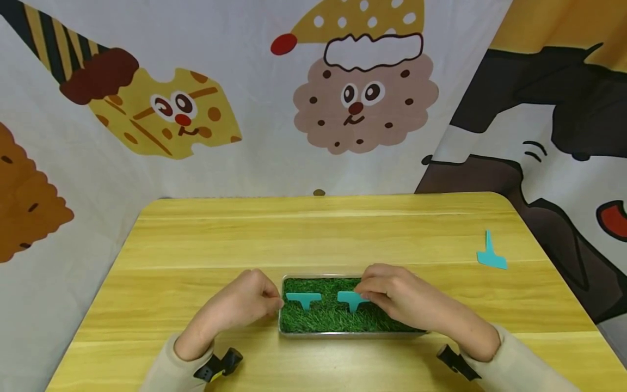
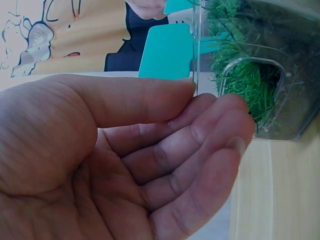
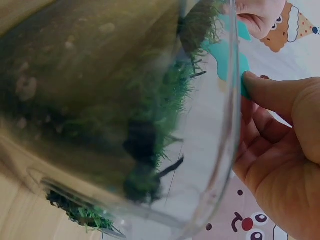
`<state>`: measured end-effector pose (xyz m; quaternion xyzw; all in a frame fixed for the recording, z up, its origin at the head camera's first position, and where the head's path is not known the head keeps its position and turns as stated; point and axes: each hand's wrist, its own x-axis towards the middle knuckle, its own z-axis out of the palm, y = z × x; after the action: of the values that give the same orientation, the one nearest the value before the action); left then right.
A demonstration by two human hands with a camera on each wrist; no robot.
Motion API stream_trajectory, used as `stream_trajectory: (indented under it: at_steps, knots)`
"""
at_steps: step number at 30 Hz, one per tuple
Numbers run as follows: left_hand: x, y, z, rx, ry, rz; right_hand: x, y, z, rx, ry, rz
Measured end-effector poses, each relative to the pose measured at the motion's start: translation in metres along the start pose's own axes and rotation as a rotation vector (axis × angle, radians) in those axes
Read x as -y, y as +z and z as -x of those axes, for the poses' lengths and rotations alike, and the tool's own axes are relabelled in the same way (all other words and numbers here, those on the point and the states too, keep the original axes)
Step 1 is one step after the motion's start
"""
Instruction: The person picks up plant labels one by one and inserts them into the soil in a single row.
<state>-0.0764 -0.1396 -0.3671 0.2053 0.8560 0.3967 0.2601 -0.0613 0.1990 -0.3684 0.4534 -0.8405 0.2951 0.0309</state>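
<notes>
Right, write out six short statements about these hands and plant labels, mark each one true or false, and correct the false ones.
1. The right hand pinches a turquoise T-shaped plant label. True.
2. The left hand is at the left end of the clear plastic container. True.
3. The container is topped with brown gravel. False: green turf covers it.
4. A second plant label stands in the turf, crossbar uppermost. True.
5. Every visible plant label is in the container. False: a third plant label lies on the wood-grain tabletop, touched by neither hand.
6. The tabletop is black. False: it is yellowish.
</notes>
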Motion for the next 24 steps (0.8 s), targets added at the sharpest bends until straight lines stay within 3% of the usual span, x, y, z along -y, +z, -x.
stream_trajectory:
  at_steps: [24]
  knots:
    - [-0.003, -0.001, 0.0, 0.001, -0.009, -0.001, 0.002, -0.011, -0.001, 0.002, 0.09, -0.019]
